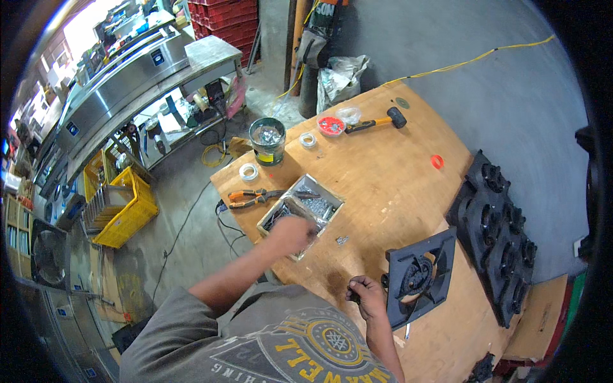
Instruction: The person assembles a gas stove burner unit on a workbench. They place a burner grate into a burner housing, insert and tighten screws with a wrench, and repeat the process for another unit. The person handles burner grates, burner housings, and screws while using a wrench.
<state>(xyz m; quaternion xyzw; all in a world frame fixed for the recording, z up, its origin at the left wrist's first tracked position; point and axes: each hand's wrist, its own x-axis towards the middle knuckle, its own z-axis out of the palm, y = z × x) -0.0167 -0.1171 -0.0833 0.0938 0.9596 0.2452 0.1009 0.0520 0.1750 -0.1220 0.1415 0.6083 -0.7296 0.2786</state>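
Note:
My left hand (295,235) reaches down into a divided box (334,212) of small metal fasteners, and its fingers are hidden and smeared by motion. Closed with thumb against fingers, my right hand (370,297) is over the table beside a black square burner frame (398,292). A dark bit shows at its fingertips, too small to name. The burner frame stands tilted, with a round burner (417,276) in its middle. A few small metal pieces (342,240) lie on the wood between the box and the frame.
Orange-handled pliers (246,198), tape rolls (248,172), a green bucket (269,148), a red tub (331,126) and a mallet (397,117) sit on the wooden table (383,172). More black burner frames (490,236) line its right edge. Yellow crates (131,207) stand on the left floor.

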